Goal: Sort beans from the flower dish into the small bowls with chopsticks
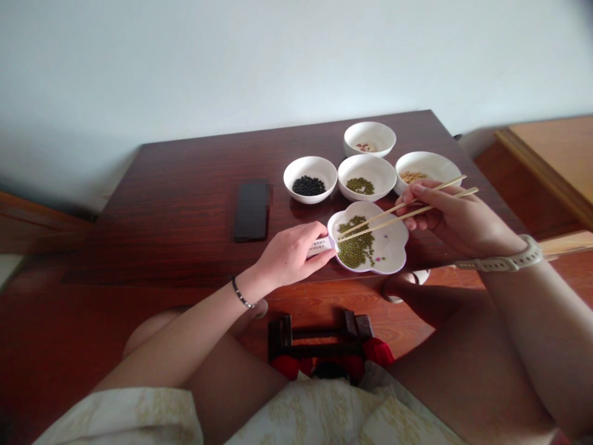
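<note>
While the left hand [294, 252] pinches the white handle [319, 246] of a flower-shaped white dish [393, 242] right of centre, the right hand [451, 215] curls its fingers round two pale wooden chopsticks [384, 223], tips over small green beans [354, 253]. A reddish-brown table [194, 173] meets a pale wall [231, 62] above.

Cream, gold-patterned sleeve [155, 413], dark bracelet [238, 293], pale wrist strap [508, 264]

There are four round bowls [383, 175], one scalloped dish [393, 242] and two chopsticks [393, 220].
</note>
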`<move>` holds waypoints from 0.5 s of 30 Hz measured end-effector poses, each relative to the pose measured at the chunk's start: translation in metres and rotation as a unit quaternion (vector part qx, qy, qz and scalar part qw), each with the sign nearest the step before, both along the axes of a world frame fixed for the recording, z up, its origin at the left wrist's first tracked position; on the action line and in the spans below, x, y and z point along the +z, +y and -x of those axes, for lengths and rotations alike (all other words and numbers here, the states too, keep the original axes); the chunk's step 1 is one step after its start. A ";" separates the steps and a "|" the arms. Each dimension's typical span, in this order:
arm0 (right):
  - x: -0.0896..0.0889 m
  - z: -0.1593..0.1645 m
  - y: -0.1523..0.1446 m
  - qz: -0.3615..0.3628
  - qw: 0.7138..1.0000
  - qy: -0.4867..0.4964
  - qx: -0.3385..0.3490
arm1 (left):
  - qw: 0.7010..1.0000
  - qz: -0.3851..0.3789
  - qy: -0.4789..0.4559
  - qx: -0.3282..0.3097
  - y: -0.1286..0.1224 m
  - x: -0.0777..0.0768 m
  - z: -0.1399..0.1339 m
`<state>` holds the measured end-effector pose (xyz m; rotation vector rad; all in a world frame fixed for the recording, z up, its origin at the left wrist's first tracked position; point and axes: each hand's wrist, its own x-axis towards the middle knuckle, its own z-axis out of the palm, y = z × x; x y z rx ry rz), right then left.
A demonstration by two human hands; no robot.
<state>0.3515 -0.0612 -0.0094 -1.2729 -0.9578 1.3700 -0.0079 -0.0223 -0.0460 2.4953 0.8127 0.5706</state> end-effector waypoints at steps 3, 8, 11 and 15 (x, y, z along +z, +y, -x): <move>-0.001 -0.002 0.000 -0.002 1.000 -0.004 0.012 | 1.000 -0.003 0.001 -0.002 0.001 -0.001 0.000; -0.002 -0.001 -0.001 -0.003 1.000 -0.003 0.005 | 1.000 -0.004 0.001 -0.002 0.001 -0.001 0.000; 0.001 0.001 -0.001 -0.002 1.000 0.004 -0.007 | 1.000 -0.001 0.005 0.002 0.000 0.000 0.000; 0.005 0.002 -0.001 -0.009 1.000 0.009 -0.022 | 1.000 -0.001 0.006 0.001 0.000 0.001 0.000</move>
